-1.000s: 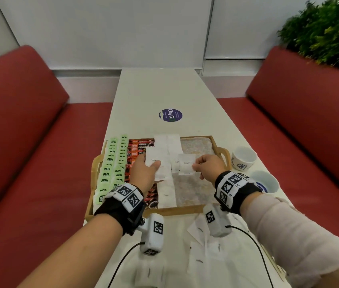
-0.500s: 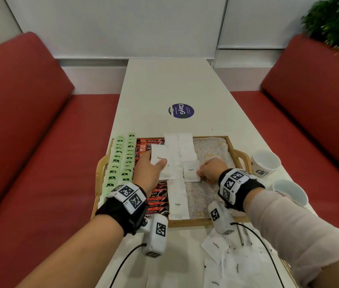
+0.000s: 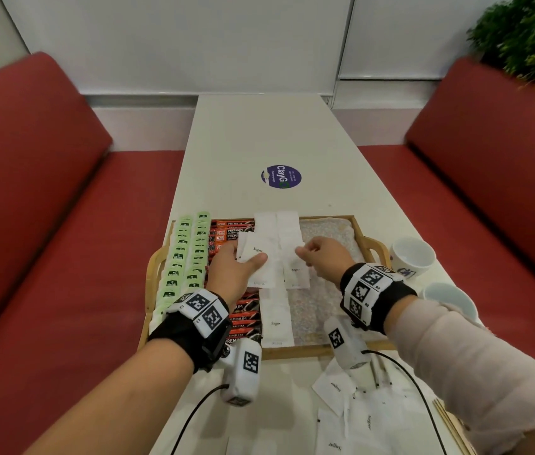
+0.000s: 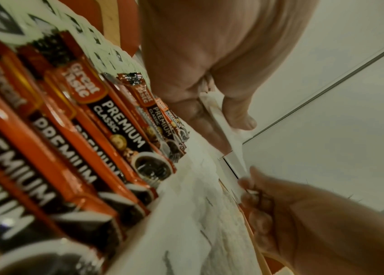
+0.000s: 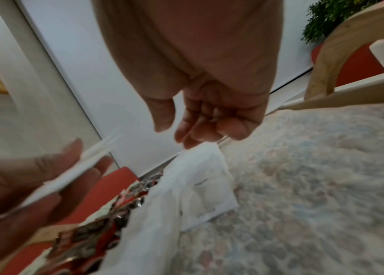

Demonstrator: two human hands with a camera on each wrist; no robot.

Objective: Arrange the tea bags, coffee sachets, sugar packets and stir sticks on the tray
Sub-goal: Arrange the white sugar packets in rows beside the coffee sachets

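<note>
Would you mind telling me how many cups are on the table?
2. One cup stands just right of the tray; the other cup sits nearer, partly behind the right arm. More could be hidden.

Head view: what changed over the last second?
The right hand let go of the sugar packet it was laying on the tray and lifted off it, empty, fingers loosely curled. That packet now lies in the second white column. The left hand still holds its stack of sugar packets. Green tea bags and coffee sachets unchanged.
</note>
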